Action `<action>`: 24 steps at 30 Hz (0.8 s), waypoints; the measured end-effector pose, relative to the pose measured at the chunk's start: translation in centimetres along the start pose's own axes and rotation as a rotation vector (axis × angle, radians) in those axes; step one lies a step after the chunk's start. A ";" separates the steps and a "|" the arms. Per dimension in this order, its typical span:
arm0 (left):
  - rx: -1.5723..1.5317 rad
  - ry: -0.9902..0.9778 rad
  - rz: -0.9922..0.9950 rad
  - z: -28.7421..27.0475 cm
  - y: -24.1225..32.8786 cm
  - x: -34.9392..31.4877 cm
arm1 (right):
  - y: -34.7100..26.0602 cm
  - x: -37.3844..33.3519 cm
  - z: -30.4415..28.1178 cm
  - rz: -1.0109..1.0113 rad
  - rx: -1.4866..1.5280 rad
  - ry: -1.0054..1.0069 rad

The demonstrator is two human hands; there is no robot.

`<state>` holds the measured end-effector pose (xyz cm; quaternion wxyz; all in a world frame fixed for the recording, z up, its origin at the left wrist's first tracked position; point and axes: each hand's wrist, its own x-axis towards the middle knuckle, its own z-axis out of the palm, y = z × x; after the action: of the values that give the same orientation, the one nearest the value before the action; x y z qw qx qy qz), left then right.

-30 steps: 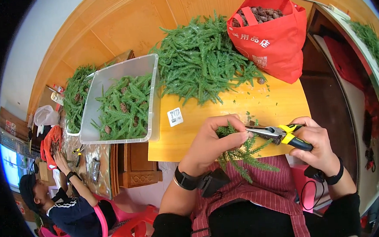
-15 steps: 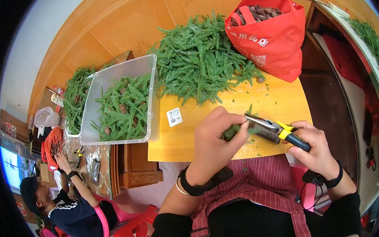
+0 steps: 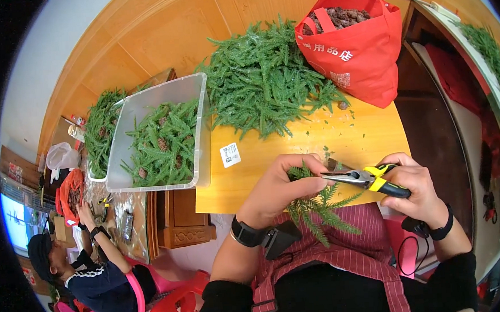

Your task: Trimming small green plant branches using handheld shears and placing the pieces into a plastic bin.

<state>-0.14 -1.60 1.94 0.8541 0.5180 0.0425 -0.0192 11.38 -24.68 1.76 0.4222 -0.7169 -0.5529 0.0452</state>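
Pinched in my left hand (image 3: pixel 289 183) is a green artificial pine sprig (image 3: pixel 322 211), its needles hanging down over the table's front edge. My right hand (image 3: pixel 409 183) grips yellow-and-black pliers (image 3: pixel 377 181) by the handles. The metal jaws point left and meet the sprig's end at my left fingertips; whether they bite on it is too small to tell. Partly hidden behind the pliers, a dark strip-like thing (image 3: pixel 337 166) lies on the wooden table (image 3: pixel 272 149). A large heap of pine sprigs (image 3: pixel 265 78) covers the table's far side.
A red bag (image 3: pixel 352 52) full of pine cones stands at the back right. On the left, a clear plastic bin (image 3: pixel 201 130) holds sprigs with cones. A white label (image 3: pixel 230 155) and needle scraps lie on the table. A co-worker (image 3: pixel 94 274) sits at another table, far left.
My left hand has turned over, so the sprig now hangs toward me. The pliers have swung nearly level and shifted slightly left, their jaws still at my left fingertips.
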 end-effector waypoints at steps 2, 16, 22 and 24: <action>-0.018 -0.019 -0.003 -0.1 -0.1 0.0 | 0.0 0.1 0.0 -0.008 0.006 0.001; 0.236 0.012 0.194 -0.2 -0.2 0.3 | -0.2 -0.2 -0.4 -0.008 -0.129 -0.010; 0.664 0.156 0.477 -0.2 -0.6 0.4 | -0.5 -0.1 0.0 0.065 -0.114 0.014; 0.682 0.188 0.487 -0.2 -0.6 0.2 | -0.2 -0.2 0.2 0.032 -0.085 0.045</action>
<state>0.04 -1.71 1.30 0.6060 0.7650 -0.0123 0.2175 11.07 -24.70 1.65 0.4030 -0.7438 -0.5331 0.0123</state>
